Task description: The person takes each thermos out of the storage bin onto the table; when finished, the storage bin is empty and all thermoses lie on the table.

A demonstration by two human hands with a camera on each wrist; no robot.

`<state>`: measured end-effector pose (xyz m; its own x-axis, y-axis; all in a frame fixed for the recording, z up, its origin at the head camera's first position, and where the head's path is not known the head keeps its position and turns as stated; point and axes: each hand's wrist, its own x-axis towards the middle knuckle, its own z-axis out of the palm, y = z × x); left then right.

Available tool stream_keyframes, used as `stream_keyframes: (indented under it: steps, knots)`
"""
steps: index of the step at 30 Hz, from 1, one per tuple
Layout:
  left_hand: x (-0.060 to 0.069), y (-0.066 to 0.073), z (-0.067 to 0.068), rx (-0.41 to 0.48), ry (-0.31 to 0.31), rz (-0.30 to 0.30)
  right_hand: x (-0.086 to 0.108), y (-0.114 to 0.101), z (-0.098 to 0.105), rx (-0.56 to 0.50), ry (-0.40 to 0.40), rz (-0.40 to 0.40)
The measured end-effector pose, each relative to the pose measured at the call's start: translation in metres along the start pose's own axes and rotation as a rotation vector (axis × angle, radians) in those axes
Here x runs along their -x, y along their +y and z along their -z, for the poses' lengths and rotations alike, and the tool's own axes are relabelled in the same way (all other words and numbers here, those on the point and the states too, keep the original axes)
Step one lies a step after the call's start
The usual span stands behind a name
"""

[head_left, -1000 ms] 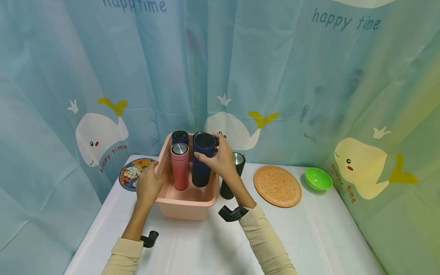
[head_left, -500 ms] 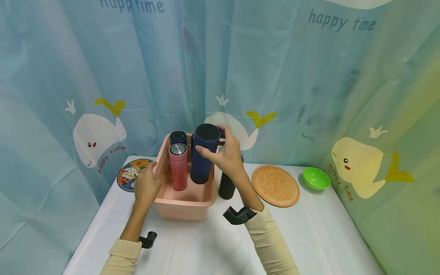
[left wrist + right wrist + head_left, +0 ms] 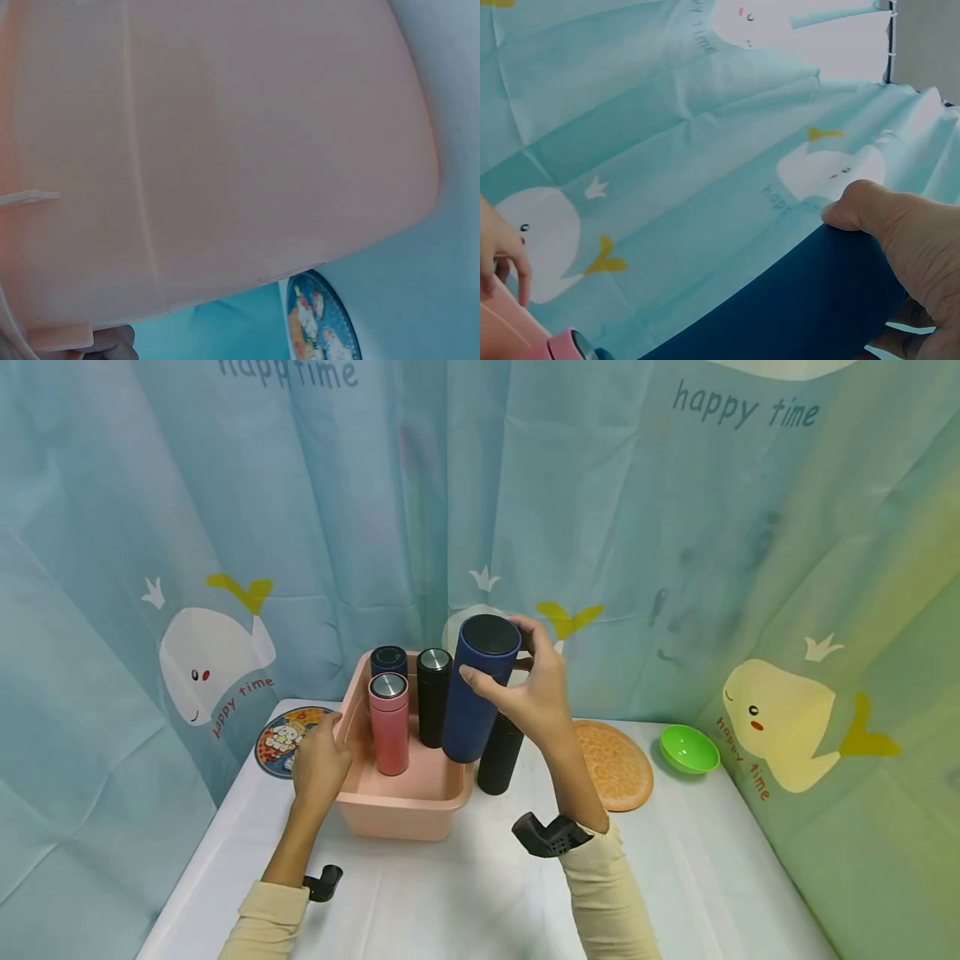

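A tall blue thermos bottle (image 3: 480, 706) is held by my right hand (image 3: 542, 697), thumb on the near side and fingers behind. It tilts slightly, its base over the right rim of the pink plastic bin (image 3: 401, 817). My left hand (image 3: 321, 764) grips the bin's left rim. Inside the bin stand a pink thermos (image 3: 390, 735), a black thermos (image 3: 432, 706) and a dark blue thermos (image 3: 389, 659). Another black thermos (image 3: 498, 764) stands outside, right of the bin, partly hidden by the held bottle. In the right wrist view the thumb (image 3: 859, 206) presses the blue bottle's side.
An orange round mat (image 3: 615, 768) lies right of the bin, partly covered by my right forearm. Beyond it sits a green bowl (image 3: 690, 749). A patterned round mat (image 3: 283, 739) lies left of the bin. A printed curtain (image 3: 600, 510) surrounds the white table (image 3: 705, 860).
My right hand has lifted the blue thermos up and rightward from inside the bin to over its right rim. The black thermos in the bin has come into view. My left hand stays on the rim.
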<state>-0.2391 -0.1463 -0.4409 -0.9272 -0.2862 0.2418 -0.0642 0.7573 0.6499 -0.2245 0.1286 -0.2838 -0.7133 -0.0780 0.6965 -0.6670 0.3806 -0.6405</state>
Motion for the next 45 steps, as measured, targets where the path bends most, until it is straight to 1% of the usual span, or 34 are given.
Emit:
stream_keyframes:
  steps: [7,15,20,26,31,39,45]
  knots:
    - [0.001,-0.001,-0.001,0.006,-0.015,0.006,0.009,0.008,0.021,0.016,0.024,-0.057]
    - [0.001,0.000,0.000,-0.012,0.007,-0.010,0.023,0.020,0.039,0.070,0.013,-0.146]
    - [0.001,0.001,0.000,-0.009,-0.007,0.001,0.036,0.033,0.048,0.089,0.020,-0.217]
    - [0.001,0.000,0.000,-0.010,-0.006,0.003,0.049,0.057,0.057,0.124,0.022,-0.275]
    - [0.000,0.000,0.000,-0.006,0.003,-0.005,0.057,0.080,0.059,0.151,0.006,-0.343]
    - [-0.001,0.000,0.000,-0.006,-0.018,0.016,0.070,0.114,0.056,0.143,-0.035,-0.485]
    - [-0.002,0.001,0.001,-0.003,-0.037,0.029,0.077,0.131,0.052,0.150,-0.041,-0.522]
